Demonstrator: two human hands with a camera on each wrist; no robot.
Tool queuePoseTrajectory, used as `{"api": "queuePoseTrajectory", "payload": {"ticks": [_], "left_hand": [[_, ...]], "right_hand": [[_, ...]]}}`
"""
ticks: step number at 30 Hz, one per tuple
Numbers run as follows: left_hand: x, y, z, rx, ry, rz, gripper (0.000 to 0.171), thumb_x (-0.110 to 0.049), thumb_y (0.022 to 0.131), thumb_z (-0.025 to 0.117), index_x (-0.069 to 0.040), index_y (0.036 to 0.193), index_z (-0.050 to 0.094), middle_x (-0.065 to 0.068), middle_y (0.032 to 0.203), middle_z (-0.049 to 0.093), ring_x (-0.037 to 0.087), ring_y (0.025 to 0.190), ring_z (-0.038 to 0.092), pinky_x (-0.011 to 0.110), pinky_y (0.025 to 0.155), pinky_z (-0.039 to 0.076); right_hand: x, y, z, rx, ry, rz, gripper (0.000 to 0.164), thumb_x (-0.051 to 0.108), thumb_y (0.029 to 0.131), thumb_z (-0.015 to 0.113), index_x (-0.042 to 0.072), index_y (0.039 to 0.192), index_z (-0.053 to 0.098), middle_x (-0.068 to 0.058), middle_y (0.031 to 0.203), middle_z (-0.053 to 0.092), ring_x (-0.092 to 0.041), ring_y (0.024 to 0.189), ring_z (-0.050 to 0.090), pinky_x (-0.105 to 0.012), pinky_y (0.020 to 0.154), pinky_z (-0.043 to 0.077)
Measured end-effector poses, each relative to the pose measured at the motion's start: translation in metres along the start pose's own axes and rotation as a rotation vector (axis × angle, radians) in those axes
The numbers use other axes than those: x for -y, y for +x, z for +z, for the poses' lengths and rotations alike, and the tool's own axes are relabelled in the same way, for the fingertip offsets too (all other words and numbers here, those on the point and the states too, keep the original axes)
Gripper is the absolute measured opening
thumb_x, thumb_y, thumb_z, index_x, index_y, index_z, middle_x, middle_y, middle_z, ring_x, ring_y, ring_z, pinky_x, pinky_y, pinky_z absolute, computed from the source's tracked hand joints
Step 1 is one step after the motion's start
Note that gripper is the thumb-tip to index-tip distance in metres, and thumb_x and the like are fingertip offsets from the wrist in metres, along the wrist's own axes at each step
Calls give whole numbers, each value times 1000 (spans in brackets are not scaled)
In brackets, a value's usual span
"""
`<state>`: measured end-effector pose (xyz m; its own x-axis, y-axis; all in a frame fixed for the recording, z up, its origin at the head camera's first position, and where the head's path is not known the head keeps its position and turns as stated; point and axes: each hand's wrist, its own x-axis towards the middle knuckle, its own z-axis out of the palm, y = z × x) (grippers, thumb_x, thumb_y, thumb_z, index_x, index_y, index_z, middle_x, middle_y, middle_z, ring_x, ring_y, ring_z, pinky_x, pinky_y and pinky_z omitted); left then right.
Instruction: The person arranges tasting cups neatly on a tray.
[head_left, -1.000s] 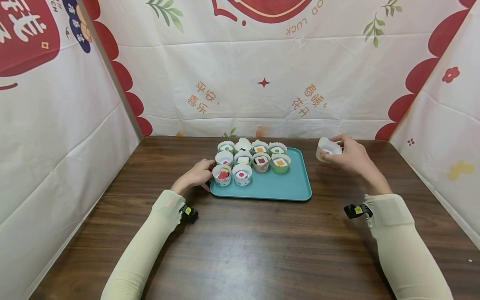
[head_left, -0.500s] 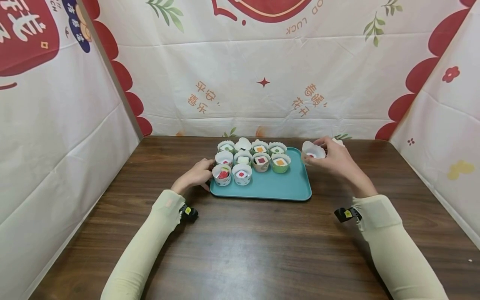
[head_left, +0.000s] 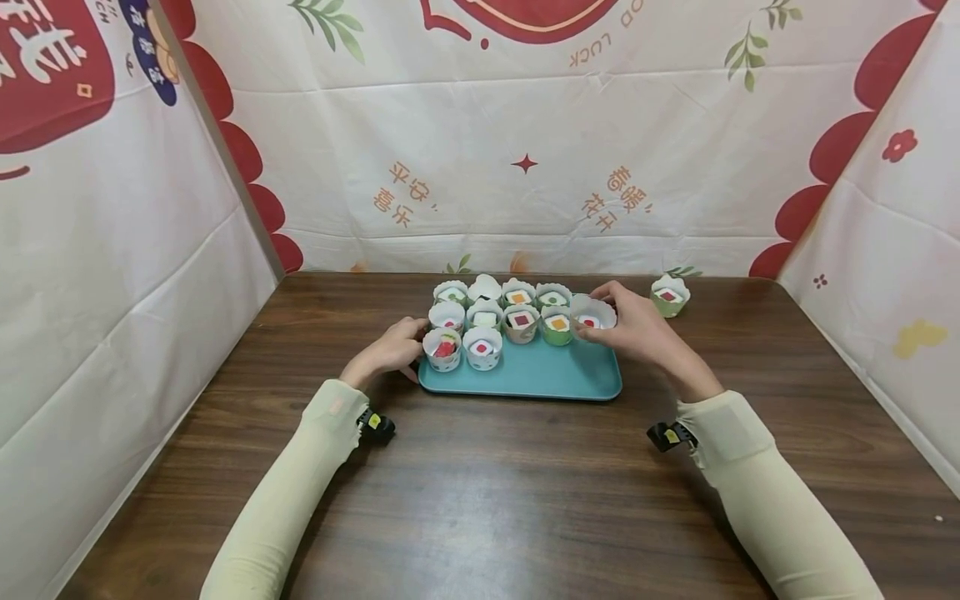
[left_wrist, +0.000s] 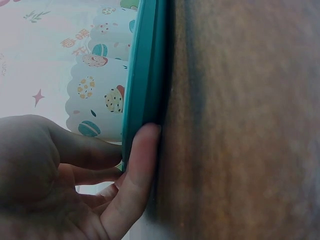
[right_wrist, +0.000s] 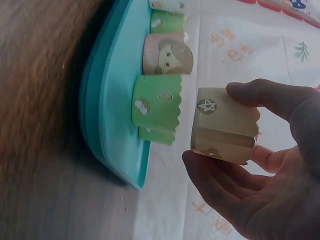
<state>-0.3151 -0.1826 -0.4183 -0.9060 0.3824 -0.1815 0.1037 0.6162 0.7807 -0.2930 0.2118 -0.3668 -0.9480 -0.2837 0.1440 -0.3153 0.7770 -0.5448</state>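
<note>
Paper baking cups with small coloured pieces inside stand in rows on a teal tray [head_left: 540,377]. My left hand [head_left: 387,350] holds the tray's left end, thumb and fingers pinching its rim [left_wrist: 143,65] in the left wrist view. A cup printed with food pictures [left_wrist: 102,100] stands just beside those fingers. Between the thumb and fingers of my right hand [head_left: 637,323] is a tan paper baking cup [right_wrist: 223,120], raised over the tray's right end. A red and white piece shows inside it. The green cup [right_wrist: 157,102] on the tray is its close neighbour.
Another green baking cup [head_left: 669,298], with a white and dark red piece in it, stands on the brown wooden table [head_left: 480,500] behind my right hand. Printed cloth [head_left: 480,175] hangs along the back and both sides.
My right hand has carried the baking cup leftward from beside the tray to above its right end, uncovering the green cup behind. My left hand has stayed at the tray's edge.
</note>
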Motion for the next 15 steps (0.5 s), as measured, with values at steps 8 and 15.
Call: {"api": "queuePoseTrajectory", "payload": {"ticks": [8, 15], "left_hand": [[0, -1, -1, -2, 2, -4, 59, -3, 100, 39, 2, 158, 34, 26, 138, 40, 35, 102, 62, 38, 65, 67], [2, 0, 0, -1, 1, -4, 59, -2, 99, 38, 2, 158, 34, 26, 138, 40, 35, 102, 62, 38, 65, 67]], "right_hand": [[11, 3, 12, 16, -16, -33, 62, 26, 89, 81, 0, 137, 51, -25, 129, 63, -37, 111, 61, -51, 89, 54], [24, 7, 23, 31, -44, -89, 59, 26, 87, 83, 1, 133, 56, -25, 130, 63, -38, 114, 61, -55, 93, 53]]}}
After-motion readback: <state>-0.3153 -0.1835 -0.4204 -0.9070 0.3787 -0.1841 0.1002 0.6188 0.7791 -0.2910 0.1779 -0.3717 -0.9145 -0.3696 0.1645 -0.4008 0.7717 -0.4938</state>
